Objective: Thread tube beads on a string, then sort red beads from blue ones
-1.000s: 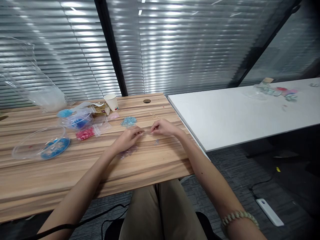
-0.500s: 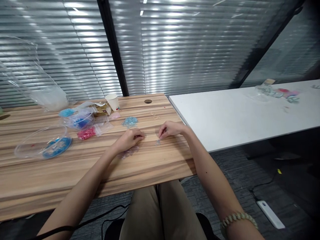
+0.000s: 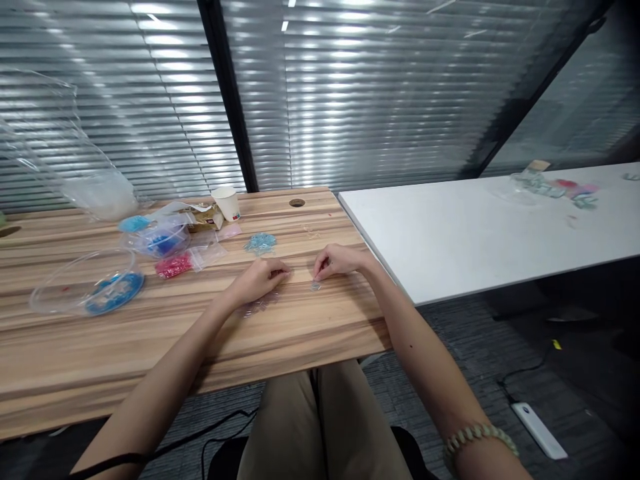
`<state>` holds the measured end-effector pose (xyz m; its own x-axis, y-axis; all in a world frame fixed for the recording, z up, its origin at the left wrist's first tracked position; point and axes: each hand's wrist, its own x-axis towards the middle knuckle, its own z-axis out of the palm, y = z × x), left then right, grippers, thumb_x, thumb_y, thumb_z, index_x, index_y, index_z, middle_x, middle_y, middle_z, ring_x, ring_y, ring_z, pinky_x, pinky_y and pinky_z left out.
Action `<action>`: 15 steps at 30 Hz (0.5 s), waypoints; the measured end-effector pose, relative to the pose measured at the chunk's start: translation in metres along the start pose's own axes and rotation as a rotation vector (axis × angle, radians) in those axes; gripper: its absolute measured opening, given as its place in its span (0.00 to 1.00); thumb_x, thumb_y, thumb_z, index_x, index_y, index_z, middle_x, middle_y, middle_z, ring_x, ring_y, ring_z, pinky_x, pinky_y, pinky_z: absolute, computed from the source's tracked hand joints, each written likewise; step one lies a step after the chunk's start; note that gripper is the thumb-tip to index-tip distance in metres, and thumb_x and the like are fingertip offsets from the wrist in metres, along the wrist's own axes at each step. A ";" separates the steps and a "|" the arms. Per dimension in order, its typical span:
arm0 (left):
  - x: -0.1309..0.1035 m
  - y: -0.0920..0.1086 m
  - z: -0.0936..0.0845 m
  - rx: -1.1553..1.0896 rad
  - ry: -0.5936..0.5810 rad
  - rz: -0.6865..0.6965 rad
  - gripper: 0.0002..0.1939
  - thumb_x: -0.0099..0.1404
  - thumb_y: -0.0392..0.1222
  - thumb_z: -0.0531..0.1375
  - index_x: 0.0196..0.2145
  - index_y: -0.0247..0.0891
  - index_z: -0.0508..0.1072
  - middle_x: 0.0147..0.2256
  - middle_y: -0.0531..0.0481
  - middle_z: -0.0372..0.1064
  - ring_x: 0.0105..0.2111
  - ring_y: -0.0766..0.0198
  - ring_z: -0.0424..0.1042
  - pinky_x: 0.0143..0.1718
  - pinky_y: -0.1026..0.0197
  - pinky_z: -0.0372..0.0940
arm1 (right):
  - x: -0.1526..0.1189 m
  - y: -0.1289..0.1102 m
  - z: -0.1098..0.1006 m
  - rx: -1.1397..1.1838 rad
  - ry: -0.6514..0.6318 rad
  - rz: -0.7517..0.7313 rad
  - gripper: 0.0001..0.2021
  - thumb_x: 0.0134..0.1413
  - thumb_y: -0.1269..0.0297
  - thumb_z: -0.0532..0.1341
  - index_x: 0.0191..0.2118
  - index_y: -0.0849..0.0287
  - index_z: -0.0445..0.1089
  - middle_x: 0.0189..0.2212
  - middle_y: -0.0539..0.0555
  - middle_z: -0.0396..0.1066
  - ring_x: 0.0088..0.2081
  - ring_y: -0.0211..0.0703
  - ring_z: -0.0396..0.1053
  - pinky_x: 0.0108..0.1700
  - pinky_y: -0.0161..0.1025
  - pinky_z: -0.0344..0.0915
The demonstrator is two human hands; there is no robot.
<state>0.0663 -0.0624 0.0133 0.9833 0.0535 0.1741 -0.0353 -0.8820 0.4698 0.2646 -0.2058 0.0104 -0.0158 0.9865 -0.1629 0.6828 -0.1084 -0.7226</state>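
Observation:
My left hand (image 3: 260, 279) rests on the wooden table (image 3: 190, 347) with thumb and fingers pinched together; anything between them is too small to see. Just below it lie several thin, clear pieces (image 3: 260, 305), partly under the wrist. To its right, my right hand (image 3: 336, 260) points down with thumb and forefinger closed at the tips. A small, clear bluish piece (image 3: 315, 285) lies directly beneath those fingertips; whether they grip it I cannot tell. Beyond my left hand sits a small pile of light blue, see-through pieces (image 3: 261, 243).
At the left are a clear round tub (image 3: 47, 283) on its side with blue bits, another clear tub (image 3: 173, 241), a bag of red beads (image 3: 173, 266) and a paper cup (image 3: 227, 203). A white table (image 3: 480, 240) adjoins on the right. A cable hole (image 3: 297, 203) lies ahead.
My right hand has shifted slightly left, its fingertips staying just above the small clear piece. The left hand has hardly moved.

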 end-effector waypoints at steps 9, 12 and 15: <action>0.000 0.003 0.006 -0.009 0.018 0.109 0.12 0.66 0.40 0.52 0.43 0.37 0.72 0.39 0.46 0.70 0.39 0.62 0.68 0.42 0.62 0.61 | 0.007 -0.012 0.012 0.024 0.058 -0.094 0.10 0.44 0.63 0.62 0.32 0.63 0.76 0.28 0.52 0.74 0.29 0.38 0.67 0.30 0.32 0.59; 0.001 0.002 0.007 -0.003 0.024 0.141 0.12 0.66 0.38 0.51 0.43 0.37 0.72 0.42 0.46 0.69 0.43 0.61 0.66 0.45 0.60 0.60 | 0.009 -0.021 0.018 0.030 0.109 -0.132 0.09 0.46 0.66 0.61 0.32 0.64 0.76 0.31 0.53 0.75 0.31 0.39 0.68 0.32 0.32 0.60; 0.002 -0.001 0.009 -0.012 0.014 0.157 0.13 0.66 0.35 0.50 0.43 0.38 0.72 0.42 0.46 0.69 0.43 0.62 0.66 0.47 0.60 0.60 | 0.011 -0.025 0.022 0.032 0.129 -0.168 0.09 0.48 0.66 0.59 0.32 0.64 0.76 0.31 0.53 0.75 0.32 0.40 0.69 0.35 0.33 0.61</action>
<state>0.0696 -0.0652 0.0053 0.9630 -0.0779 0.2579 -0.1902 -0.8746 0.4460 0.2313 -0.1952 0.0119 -0.0321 0.9983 0.0477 0.6548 0.0570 -0.7536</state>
